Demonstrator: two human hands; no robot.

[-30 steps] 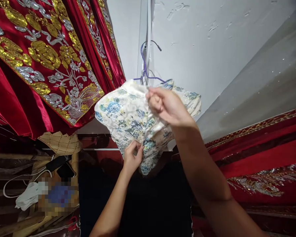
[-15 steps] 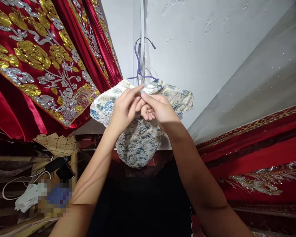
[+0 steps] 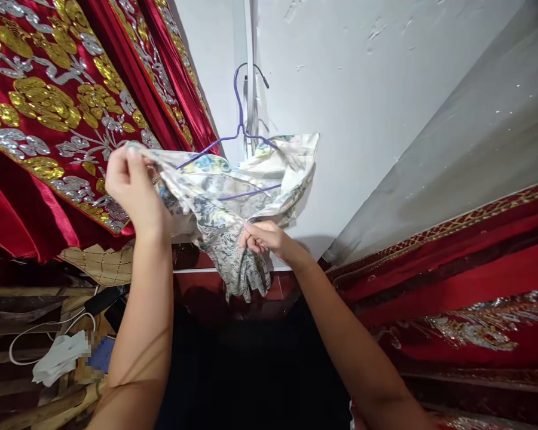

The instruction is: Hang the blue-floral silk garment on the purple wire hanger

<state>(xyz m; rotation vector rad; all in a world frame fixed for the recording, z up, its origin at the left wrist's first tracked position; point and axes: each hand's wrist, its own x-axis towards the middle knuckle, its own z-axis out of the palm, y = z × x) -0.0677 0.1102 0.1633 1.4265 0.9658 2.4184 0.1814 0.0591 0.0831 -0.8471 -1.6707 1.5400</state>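
A white floral shirt (image 3: 215, 212) with blue and yellow print hangs on a purple hanger (image 3: 241, 119), whose hook is over a pale upright strip on the wall. My left hand (image 3: 134, 191) is closed, pinching the shirt's left shoulder edge and stretching it out to the left. Lower down, near the middle, my right hand (image 3: 265, 237) is closed on the shirt's front. Pulled this way, the collar opening gapes and the hanger's lower bar shows inside. Below my right hand the shirt's bottom falls in bunched folds.
Red cloth (image 3: 49, 107) with gold and silver sequins hangs at the left. More red embroidered cloth (image 3: 452, 286) and a sheer, sparkly grey fabric (image 3: 466, 143) are on the right. At lower left, a white cable (image 3: 15, 346) and a crumpled white cloth (image 3: 60, 358) lie on wood.
My hands were together at the collar and have moved apart. The left one went far left with the shoulder edge; the right one went down. The buttoned-looking front now gapes and twists.
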